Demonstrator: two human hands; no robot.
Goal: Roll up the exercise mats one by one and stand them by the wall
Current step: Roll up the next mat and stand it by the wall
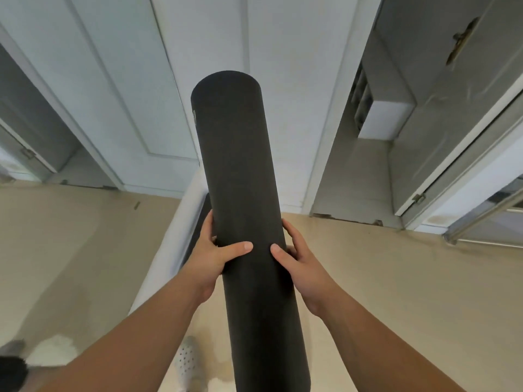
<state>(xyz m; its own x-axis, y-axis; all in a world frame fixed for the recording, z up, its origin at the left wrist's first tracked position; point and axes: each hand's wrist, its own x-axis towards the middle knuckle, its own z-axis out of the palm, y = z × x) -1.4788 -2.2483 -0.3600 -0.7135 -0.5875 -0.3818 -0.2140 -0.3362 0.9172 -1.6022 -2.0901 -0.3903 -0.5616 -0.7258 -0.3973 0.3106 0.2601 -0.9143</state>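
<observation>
A tightly rolled black exercise mat [240, 171] fills the middle of the head view, held lengthwise in front of me with its far end pointing toward the white wall [285, 66]. My left hand [215, 256] grips the roll from the left, thumb across its front. My right hand [297, 258] grips it from the right at the same height, thumb on the front. The near end of the roll runs out of the bottom of the frame. A second, pale rolled mat [172, 250] lies partly hidden behind my left hand and the black roll.
A white panelled door [119, 89] is left of the wall strip, an open doorway [365, 165] right of it, and a grey door with a brass handle [464, 41] at far right. Beige floor [70, 250] spreads on both sides. A white perforated shoe [186, 360] shows at the bottom.
</observation>
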